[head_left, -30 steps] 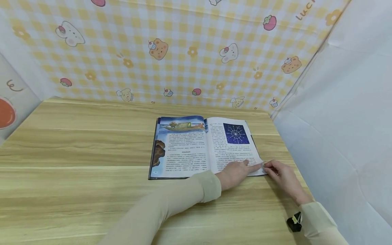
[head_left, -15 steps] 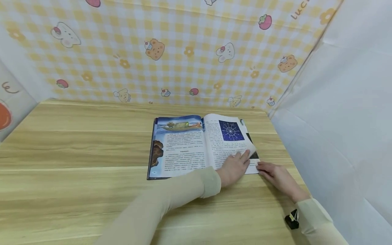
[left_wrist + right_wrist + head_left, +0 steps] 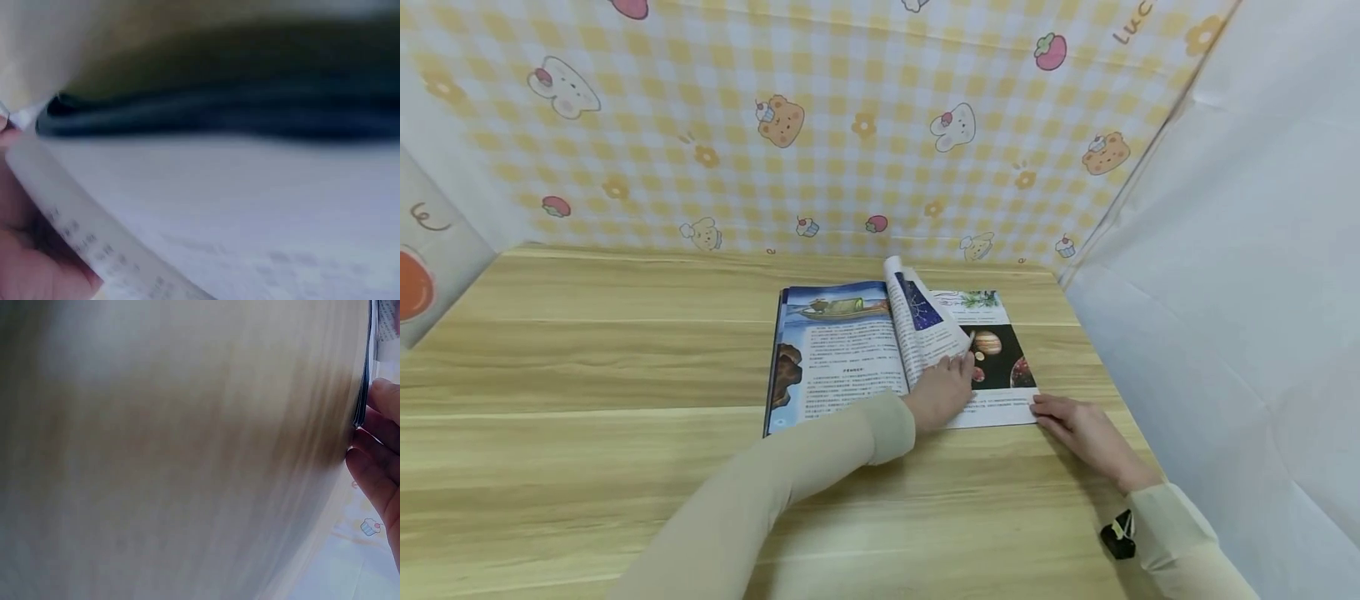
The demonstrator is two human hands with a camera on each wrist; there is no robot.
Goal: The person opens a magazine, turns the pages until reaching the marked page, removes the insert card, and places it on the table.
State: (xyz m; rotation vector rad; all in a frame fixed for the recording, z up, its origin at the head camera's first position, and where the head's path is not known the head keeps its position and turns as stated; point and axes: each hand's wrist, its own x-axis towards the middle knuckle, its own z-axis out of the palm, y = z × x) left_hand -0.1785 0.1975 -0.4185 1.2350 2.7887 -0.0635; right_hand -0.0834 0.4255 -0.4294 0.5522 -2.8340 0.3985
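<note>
Open book lies flat on the wooden table, right of centre and towards the far edge. Left hand has a page pinched at its lower edge, the sheet standing up and curling over towards the left, planets showing on the page beneath. Right hand rests on the table, fingers relaxed and fairly straight, fingertips touching the book's near right corner.
</note>
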